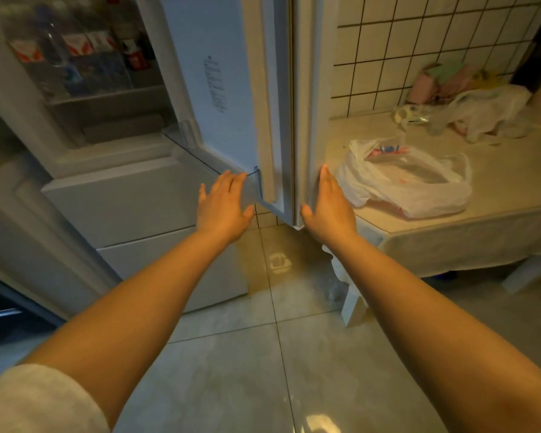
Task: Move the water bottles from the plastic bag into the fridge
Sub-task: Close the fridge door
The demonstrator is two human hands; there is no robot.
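From the head camera, both arms reach out towards the open fridge door (231,89). The left hand (224,207) is spread flat, fingers straight and a little apart, holding nothing; its fingertips are right at the clear shelf lip on the door's bottom inner corner, though contact is hard to call. The right hand (330,204) lies flat against the door's outer face near its bottom edge, fingers straight and together, thumb out beside the door's lower corner, gripping nothing.

Inside the fridge (85,126), up at the top left, water bottles (75,54) with red-and-white labels stand packed together on a shelf, blurred. Below the shelf sit closed white drawers (144,210).

To the right, on the table (497,195), a white plastic bag (409,179) lies slumped and open near the table's left edge, just beside the door. Something red and blue shows at its mouth; what it is cannot be told. At the far edge by the tiled wall (403,48) rests another crumpled bag (487,114) with pink and green packets (444,79) behind it.
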